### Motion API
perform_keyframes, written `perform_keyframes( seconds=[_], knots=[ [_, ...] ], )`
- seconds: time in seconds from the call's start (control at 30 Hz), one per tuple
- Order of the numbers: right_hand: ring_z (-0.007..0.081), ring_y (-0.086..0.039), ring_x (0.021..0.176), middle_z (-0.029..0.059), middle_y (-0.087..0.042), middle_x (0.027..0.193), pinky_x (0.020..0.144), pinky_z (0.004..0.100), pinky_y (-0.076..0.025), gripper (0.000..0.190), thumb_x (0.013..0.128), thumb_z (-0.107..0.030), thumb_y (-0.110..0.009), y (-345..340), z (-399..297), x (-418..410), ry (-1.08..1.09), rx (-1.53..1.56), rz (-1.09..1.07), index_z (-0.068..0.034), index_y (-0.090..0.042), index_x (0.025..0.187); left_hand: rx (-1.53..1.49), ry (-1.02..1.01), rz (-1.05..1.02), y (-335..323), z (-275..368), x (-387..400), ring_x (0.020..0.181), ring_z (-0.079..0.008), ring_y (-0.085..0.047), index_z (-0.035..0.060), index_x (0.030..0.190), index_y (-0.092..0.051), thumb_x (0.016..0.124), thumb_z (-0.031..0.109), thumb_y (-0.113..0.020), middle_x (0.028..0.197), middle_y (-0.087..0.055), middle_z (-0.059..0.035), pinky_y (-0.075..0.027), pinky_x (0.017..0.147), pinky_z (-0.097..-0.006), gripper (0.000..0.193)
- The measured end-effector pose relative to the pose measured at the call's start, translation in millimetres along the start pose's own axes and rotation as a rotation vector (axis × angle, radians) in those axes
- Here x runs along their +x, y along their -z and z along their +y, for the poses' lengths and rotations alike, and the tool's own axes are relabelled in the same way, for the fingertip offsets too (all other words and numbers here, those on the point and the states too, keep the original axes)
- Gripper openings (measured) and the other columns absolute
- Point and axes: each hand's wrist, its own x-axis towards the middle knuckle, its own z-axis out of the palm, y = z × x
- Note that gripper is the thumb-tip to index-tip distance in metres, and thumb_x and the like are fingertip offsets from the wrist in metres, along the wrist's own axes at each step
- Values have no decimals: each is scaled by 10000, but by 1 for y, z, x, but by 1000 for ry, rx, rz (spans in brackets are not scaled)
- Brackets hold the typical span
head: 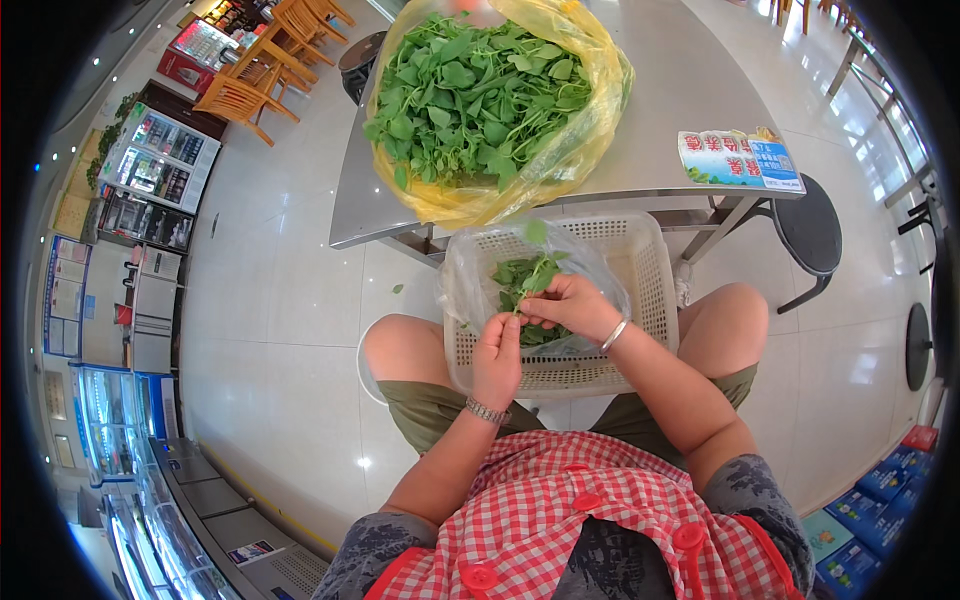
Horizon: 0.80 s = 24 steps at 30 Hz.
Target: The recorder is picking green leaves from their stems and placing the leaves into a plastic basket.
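Between my hands is a leafy green sprig (538,274), its stem pinched by the fingertips of both. My left hand (498,352) grips the lower end of the stem, and my right hand (574,306) holds it just above. Below them a clear plastic bag (461,292), with picked leaves inside, lies in a white perforated plastic basket (656,300) between my knees. Beyond the basket, a yellow plastic bag (611,97) heaped with leafy greens (480,97) rests open on the table. My hands partly cover the leaves in the clear bag.
The grey table (675,90) has its near edge just past the basket, with a printed card (739,159) at its right corner. A black round stool (806,225) stands to the right. A loose leaf (397,289) lies on the tiled floor. Blue boxes (855,517) are stacked at lower right.
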Motion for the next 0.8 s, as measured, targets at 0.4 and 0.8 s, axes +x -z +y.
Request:
perform_keyframes(
  seconds=[0.4, 0.8],
  knots=[
    [217, -591, 684, 82, -591, 785, 610, 309, -479, 139, 737, -113, -664, -10, -4, -10, 569, -529, 109, -51, -620, 853, -390, 216, 115, -6, 15, -1, 488, -19, -311, 86, 946, -514, 970, 192, -461, 646, -412, 67, -270, 437, -185, 120],
    [184, -583, 685, 56, -592, 789, 609, 288, -467, 91, 785, -91, -651, -22, 10, -9, 589, -284, 90, -40, -617, 852, -832, 425, 91, -2, 33, 1, 466, -38, -297, 129, 856, -504, 945, 160, -468, 613, -376, 78, -263, 429, -195, 101]
  ],
)
